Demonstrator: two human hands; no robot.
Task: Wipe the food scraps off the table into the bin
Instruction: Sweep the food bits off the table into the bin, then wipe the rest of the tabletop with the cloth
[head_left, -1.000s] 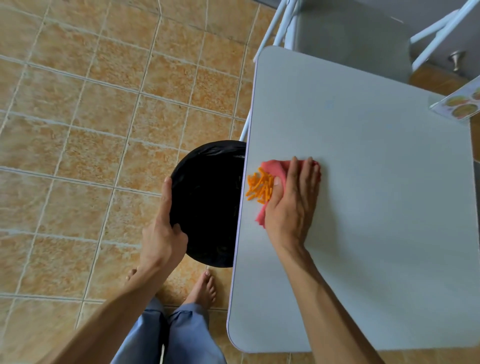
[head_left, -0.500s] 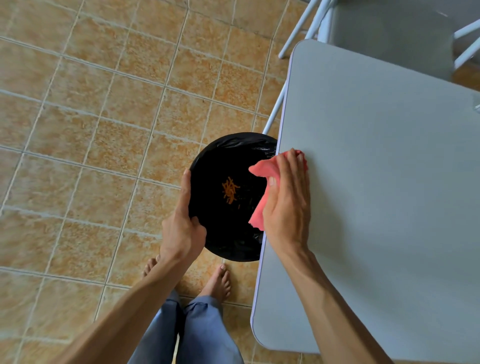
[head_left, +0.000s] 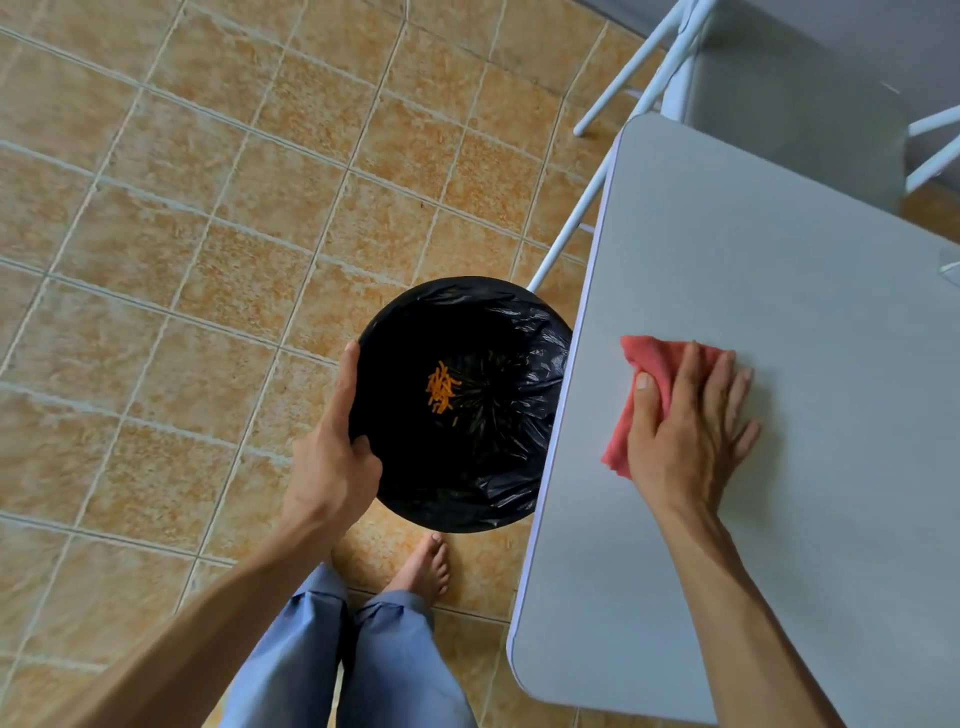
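My left hand grips the rim of one round bin lined with a black plastic bag, left of the grey worktop. One cluster of orange food scraps lies inside. My right hand presses flat on one red cloth. No writing shows.

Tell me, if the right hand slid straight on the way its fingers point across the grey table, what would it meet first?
Probably nothing: the right hand lies flat on the pink cloth, fingers pointing across the grey tabletop, which looks bare until its far edge. Beyond stands the white-framed grey chair.
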